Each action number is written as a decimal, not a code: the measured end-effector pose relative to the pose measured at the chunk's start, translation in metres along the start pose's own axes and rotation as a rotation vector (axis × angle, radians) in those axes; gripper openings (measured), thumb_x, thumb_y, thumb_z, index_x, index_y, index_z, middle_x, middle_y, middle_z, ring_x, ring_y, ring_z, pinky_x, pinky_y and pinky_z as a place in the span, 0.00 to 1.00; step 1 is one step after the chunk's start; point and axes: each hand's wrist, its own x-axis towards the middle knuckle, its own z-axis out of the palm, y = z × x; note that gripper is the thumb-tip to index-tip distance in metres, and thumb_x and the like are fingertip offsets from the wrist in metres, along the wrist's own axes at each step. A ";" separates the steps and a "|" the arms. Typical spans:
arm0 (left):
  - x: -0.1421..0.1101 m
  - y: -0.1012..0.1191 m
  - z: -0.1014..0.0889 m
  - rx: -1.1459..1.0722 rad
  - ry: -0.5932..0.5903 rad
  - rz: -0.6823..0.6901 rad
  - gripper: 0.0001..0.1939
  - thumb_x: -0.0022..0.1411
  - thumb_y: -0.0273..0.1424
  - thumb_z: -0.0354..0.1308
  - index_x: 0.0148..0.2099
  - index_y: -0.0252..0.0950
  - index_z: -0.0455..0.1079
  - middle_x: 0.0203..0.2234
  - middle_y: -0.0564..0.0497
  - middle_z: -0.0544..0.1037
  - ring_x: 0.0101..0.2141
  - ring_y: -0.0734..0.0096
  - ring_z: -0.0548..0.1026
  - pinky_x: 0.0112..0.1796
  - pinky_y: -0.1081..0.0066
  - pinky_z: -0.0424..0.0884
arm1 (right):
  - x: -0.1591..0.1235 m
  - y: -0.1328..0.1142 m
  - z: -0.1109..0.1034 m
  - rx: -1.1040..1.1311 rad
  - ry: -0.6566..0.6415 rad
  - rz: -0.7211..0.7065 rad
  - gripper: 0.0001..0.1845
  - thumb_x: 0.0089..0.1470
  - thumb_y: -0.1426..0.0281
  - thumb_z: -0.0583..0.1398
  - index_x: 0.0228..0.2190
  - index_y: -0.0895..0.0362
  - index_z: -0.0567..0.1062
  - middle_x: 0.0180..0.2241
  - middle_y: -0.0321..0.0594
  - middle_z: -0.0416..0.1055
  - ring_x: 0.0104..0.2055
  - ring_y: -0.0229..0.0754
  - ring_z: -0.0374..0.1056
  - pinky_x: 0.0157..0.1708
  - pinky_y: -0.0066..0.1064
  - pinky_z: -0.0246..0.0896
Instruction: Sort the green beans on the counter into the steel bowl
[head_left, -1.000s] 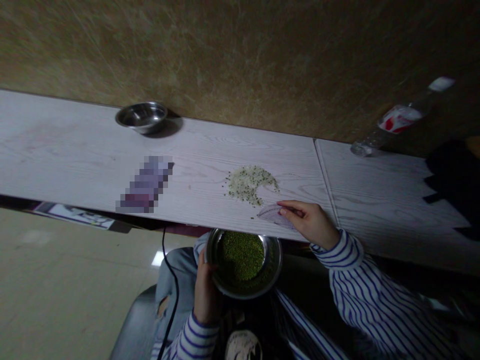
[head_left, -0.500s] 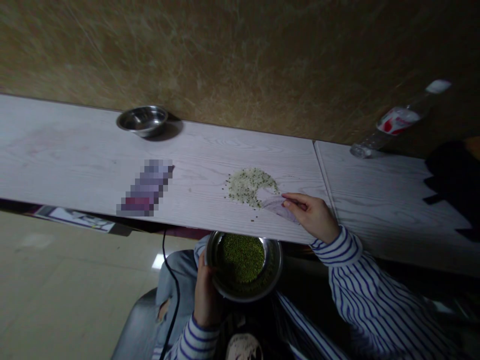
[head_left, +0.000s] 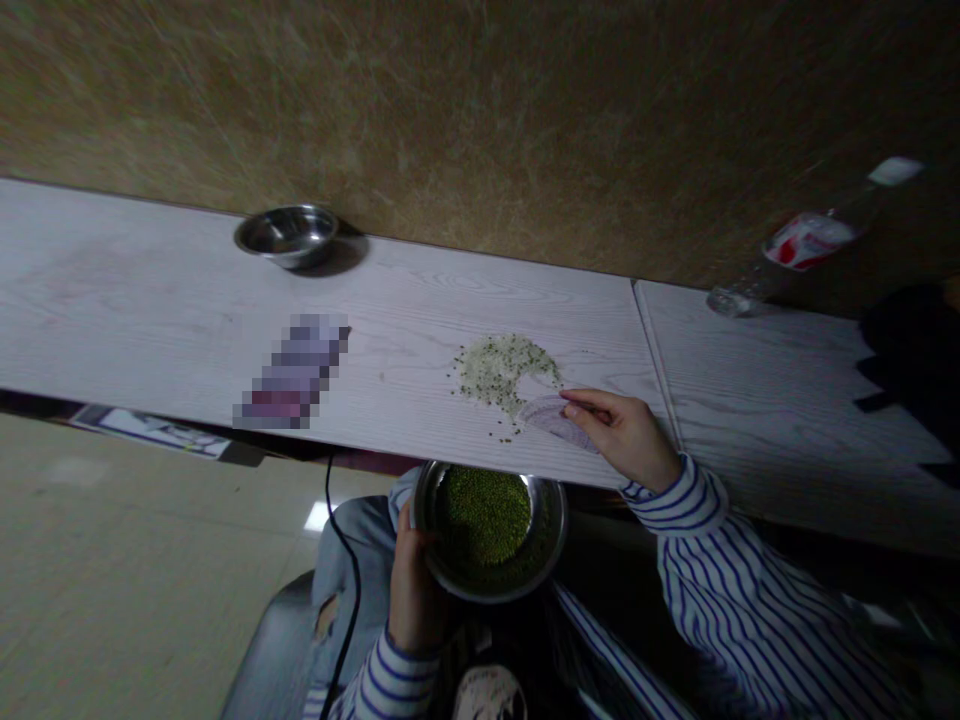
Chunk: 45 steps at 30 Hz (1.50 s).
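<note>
A clear semicircular protractor [head_left: 553, 416] is pinched between the thumb and fingers of my right hand [head_left: 630, 432], low over the white tabletop. Its curved edge is beside a spread pile of white rice-like grains mixed with green beans [head_left: 501, 368]; a few beans lie loose in front of the pile. My left hand [head_left: 415, 585] grips the left rim of a steel bowl [head_left: 551, 535], which sits just below the table's front edge over my lap. Green mung beans [head_left: 486, 515] cover the bottom of that bowl.
A second, smaller steel bowl [head_left: 287, 240] stands by the wall at the back left. A pixelated flat object [head_left: 296, 372] lies left of the pile. At the right, a clear plastic bottle [head_left: 810, 240] stands near a dark object [head_left: 911, 370]. A black cable [head_left: 354, 575] hangs at the front.
A few more beans lie loose in front of the pile, toward the table edge. The protractor has tilted slightly in my right hand. My left hand and the bowl stay nearly in place.
</note>
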 end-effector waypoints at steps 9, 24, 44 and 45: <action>-0.001 0.003 0.004 -0.007 0.057 -0.071 0.24 0.45 0.36 0.64 0.47 0.42 0.79 0.45 0.49 0.82 0.53 0.50 0.74 0.52 0.57 0.72 | -0.010 0.001 -0.005 -0.014 -0.021 0.020 0.15 0.55 0.64 0.64 0.41 0.57 0.86 0.38 0.47 0.85 0.42 0.52 0.81 0.46 0.42 0.76; 0.000 -0.001 -0.002 0.000 0.009 -0.032 0.25 0.47 0.36 0.63 0.51 0.41 0.79 0.50 0.49 0.81 0.59 0.47 0.71 0.61 0.53 0.63 | -0.011 -0.001 0.005 -0.024 -0.054 -0.010 0.15 0.56 0.66 0.63 0.42 0.57 0.86 0.36 0.47 0.85 0.38 0.49 0.80 0.41 0.39 0.77; 0.004 -0.005 -0.006 0.034 -0.017 -0.008 0.26 0.50 0.37 0.63 0.53 0.41 0.78 0.54 0.47 0.80 0.62 0.45 0.68 0.64 0.50 0.60 | -0.010 0.006 0.001 -0.041 0.043 0.039 0.17 0.55 0.64 0.63 0.41 0.57 0.86 0.41 0.48 0.85 0.40 0.51 0.81 0.42 0.40 0.76; 0.003 -0.004 -0.006 0.022 -0.012 -0.015 0.26 0.49 0.37 0.63 0.53 0.41 0.78 0.55 0.47 0.80 0.63 0.44 0.68 0.64 0.50 0.60 | -0.010 0.006 0.000 -0.034 0.051 0.043 0.16 0.55 0.64 0.63 0.41 0.57 0.86 0.41 0.49 0.85 0.41 0.51 0.81 0.42 0.40 0.76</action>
